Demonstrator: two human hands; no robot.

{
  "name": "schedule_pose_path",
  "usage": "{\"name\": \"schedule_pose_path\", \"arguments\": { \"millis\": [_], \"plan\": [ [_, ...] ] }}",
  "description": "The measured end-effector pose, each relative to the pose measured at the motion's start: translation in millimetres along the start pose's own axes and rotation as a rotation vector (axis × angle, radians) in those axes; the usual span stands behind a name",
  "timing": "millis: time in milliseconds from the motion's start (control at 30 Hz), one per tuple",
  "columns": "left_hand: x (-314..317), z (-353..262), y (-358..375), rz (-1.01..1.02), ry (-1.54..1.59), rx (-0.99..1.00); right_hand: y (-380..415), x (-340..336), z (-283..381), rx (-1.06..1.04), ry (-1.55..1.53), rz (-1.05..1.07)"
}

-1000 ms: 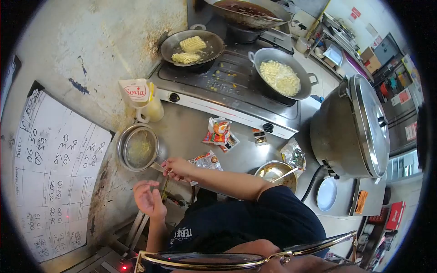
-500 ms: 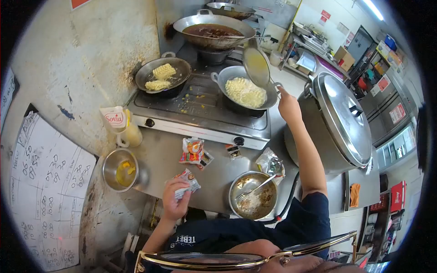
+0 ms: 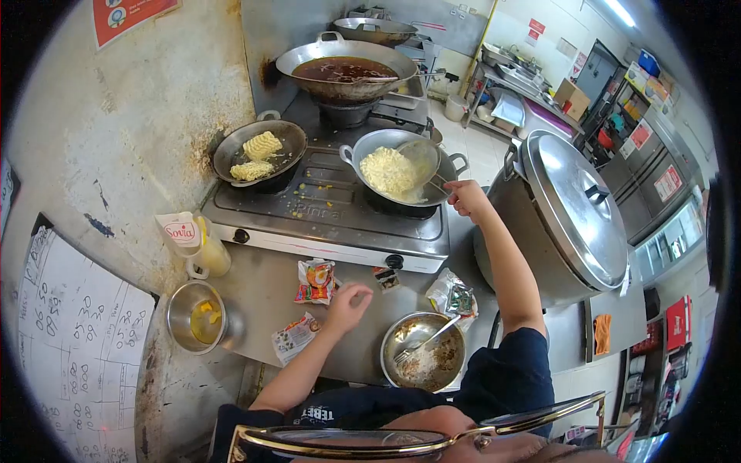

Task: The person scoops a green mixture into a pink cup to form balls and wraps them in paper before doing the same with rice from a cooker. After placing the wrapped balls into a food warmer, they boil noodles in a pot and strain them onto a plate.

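Note:
My right hand (image 3: 468, 200) grips the handle of a round skimmer (image 3: 423, 158), whose head is down in the right-hand wok (image 3: 358, 141). Pale noodles (image 3: 387, 171) lie in that wok against the skimmer. Over the steel counter, my left hand (image 3: 349, 308) has its fingers loosely curved and apart, with nothing seen in them. It is beside a red instant noodle packet (image 3: 316, 281) and above a white packet (image 3: 296, 337). A small dark sachet (image 3: 386, 278) lies to its right. A metal bowl (image 3: 424, 378) with a fork (image 3: 426, 339) stands nearer my body.
Two noodle blocks (image 3: 252, 171) sit in the left wok (image 3: 219, 158) on the stove (image 3: 324, 220). Behind is a large wok of dark liquid (image 3: 340, 70). A big lidded pot (image 3: 513, 239) stands right. Left are a jug (image 3: 218, 258), a bowl with yellow contents (image 3: 177, 324), and an opened wrapper (image 3: 454, 297) lies right.
My left hand has let go of the white packet, which now lies on the counter, and has moved right and up. My right hand has lowered the skimmer into the wok beside the noodles.

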State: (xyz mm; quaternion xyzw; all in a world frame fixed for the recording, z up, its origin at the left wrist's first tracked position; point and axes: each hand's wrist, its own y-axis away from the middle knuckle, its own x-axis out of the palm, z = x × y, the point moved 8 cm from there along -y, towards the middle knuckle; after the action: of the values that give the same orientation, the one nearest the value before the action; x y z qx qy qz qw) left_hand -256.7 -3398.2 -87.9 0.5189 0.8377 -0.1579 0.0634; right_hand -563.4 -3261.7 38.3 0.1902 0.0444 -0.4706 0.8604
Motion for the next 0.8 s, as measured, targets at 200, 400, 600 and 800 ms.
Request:
{"name": "schedule_pose_path", "arguments": {
  "millis": [200, 400, 600, 800],
  "plan": [
    [71.3, 50.5, -50.9, 0.008, -0.194, -0.141, 21.1, -2.5, 32.4, -0.176, 0.353, -0.103],
    [97.2, 75.0, -65.1, -0.005, -0.222, -0.393, 52.9, 20.1, 90.1, -0.64, 0.921, -0.322],
    [97.3, 72.4, -69.9, -0.112, -0.376, -0.525, 45.5, 39.7, 75.1, -0.501, 1.104, -0.252],
    [90.3, 61.2, -67.7, -0.136, -0.424, -0.608, 36.3, 6.3, 82.1, -0.512, 1.184, -0.323]
  ]
}}
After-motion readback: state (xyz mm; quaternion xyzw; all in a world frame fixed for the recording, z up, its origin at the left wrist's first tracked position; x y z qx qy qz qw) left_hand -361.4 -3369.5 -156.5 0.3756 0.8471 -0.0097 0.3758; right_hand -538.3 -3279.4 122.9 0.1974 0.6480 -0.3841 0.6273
